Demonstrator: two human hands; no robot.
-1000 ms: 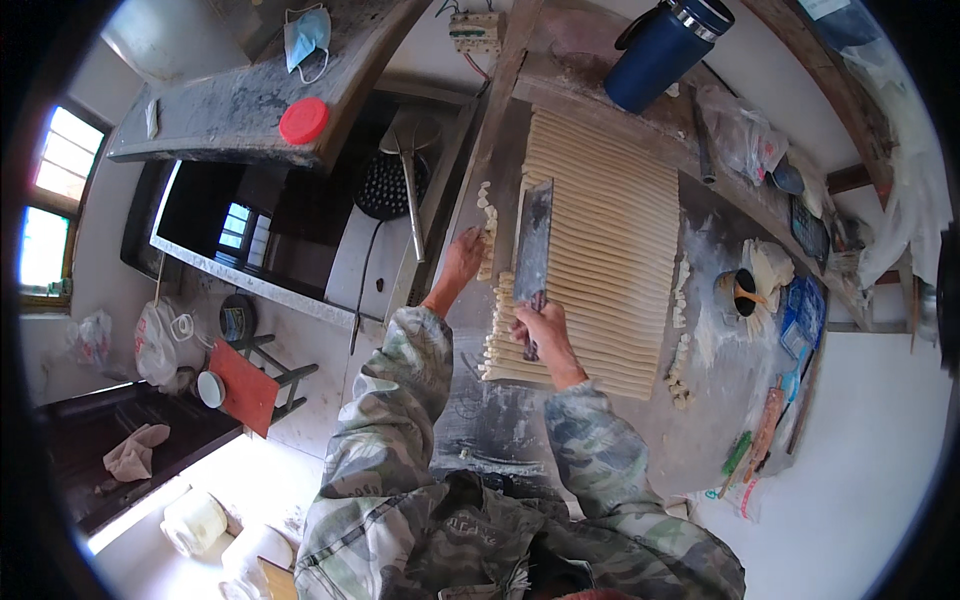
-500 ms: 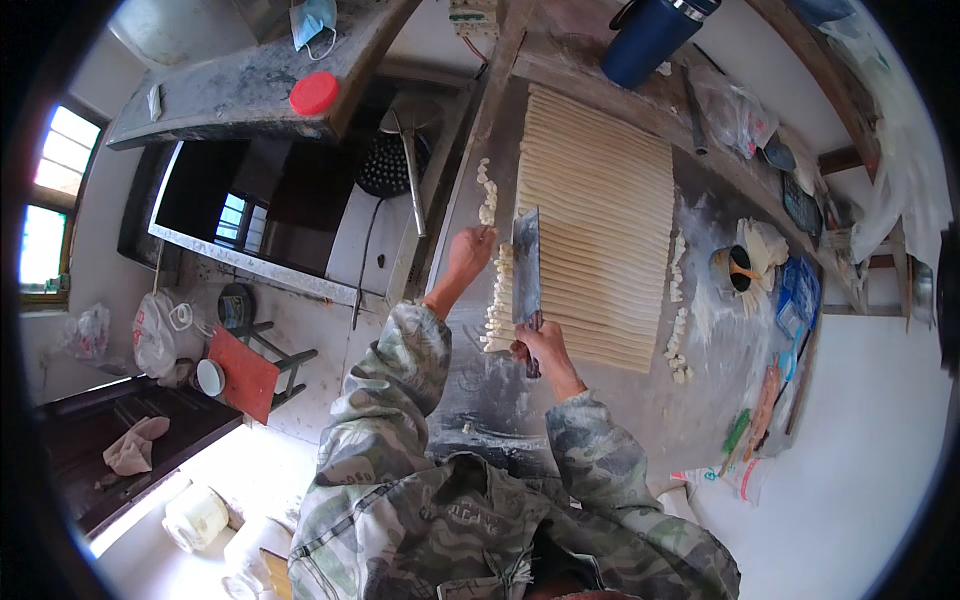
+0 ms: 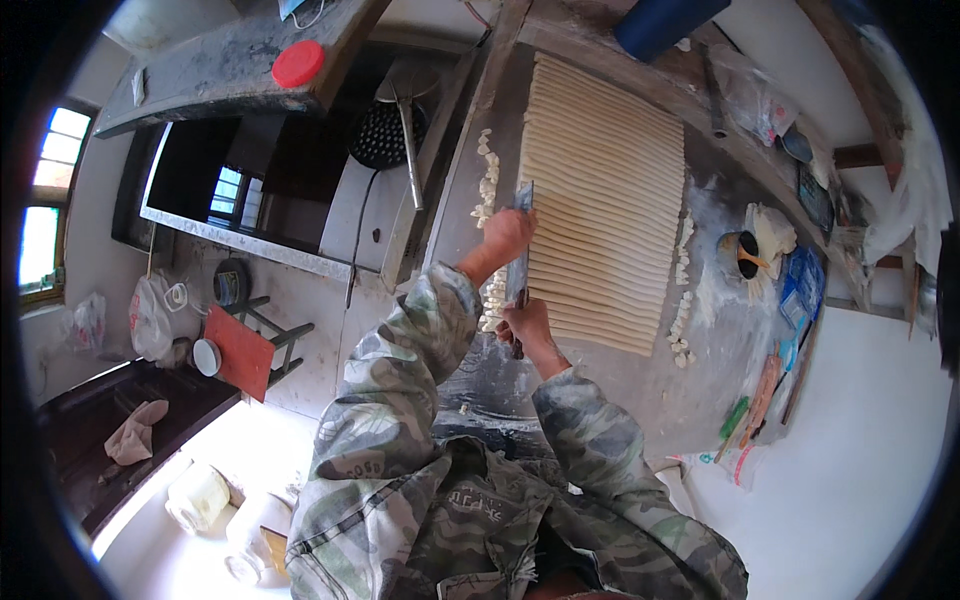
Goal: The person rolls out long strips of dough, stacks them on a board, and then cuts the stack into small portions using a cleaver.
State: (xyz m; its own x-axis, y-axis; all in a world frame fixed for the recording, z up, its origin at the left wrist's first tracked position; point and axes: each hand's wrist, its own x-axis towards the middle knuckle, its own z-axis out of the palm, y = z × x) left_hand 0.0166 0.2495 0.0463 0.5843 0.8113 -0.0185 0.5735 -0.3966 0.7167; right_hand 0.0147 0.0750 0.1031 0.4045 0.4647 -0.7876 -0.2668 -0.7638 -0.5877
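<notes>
A wide sheet of pale dough strips (image 3: 605, 205), laid side by side, covers the middle of the worktop. Along its left edge stands a long flat knife (image 3: 517, 278), its blade seen nearly edge-on. My right hand (image 3: 530, 326) is closed around its handle at the near end. My left hand (image 3: 508, 232) is closed at the blade's far part, fingers bent over it. Small cut dough ends (image 3: 493, 303) lie left of the blade, and more dough bits (image 3: 488, 175) trail farther up. Another row of dough ends (image 3: 682, 320) lies along the sheet's right side.
Right of the dough stand a metal can (image 3: 738, 250) and a blue plastic bag (image 3: 802, 290). A dark blue flask (image 3: 665, 25) is at the far edge. To the left are a perforated skimmer (image 3: 385, 135), a red lid (image 3: 298, 64) and a red-topped stool (image 3: 238, 352).
My left hand has moved right from beside the dough ends onto the knife's blade. The knife has shifted slightly left and turned more edge-on. The whole view has shifted a little.
</notes>
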